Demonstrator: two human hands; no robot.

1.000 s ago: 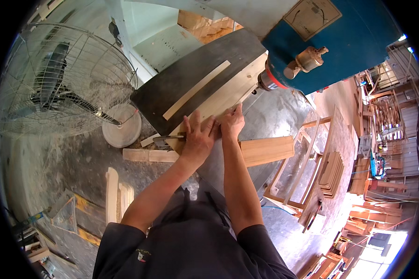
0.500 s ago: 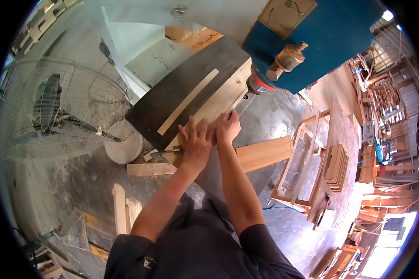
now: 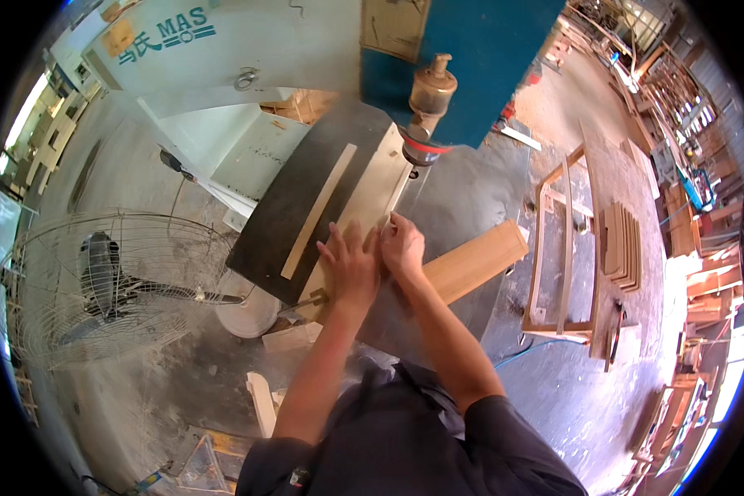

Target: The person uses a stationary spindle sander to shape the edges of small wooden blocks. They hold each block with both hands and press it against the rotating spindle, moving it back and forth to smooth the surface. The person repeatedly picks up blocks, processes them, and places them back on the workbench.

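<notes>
My left hand (image 3: 354, 269) lies with fingers spread over the lower part of a long pale wooden board (image 3: 372, 186) on the dark machine table (image 3: 285, 194). Beside it, close to the board's right edge, my right hand (image 3: 403, 248) has its fingers curled and pressed together; what they pinch is hidden. Further up that edge sits a round metal machine part with a red rim (image 3: 422, 149), under a brass-coloured cylinder (image 3: 432, 91). A narrow wooden strip (image 3: 319, 211) rests left of the board. Right of my hands is a wider wooden plank (image 3: 479, 260).
A blue machine body (image 3: 492, 70) and a white cabinet (image 3: 306, 50) stand ahead. At left is a wire-caged fan (image 3: 116, 281) with a round base (image 3: 248, 314). A wooden frame (image 3: 564, 240) and a bench with stacked brown pieces (image 3: 620, 248) stand at right.
The view has swung, so the machine appears further left and more of the white cabinet shows. Both hands keep nearly the same pose, slightly lower along the board.
</notes>
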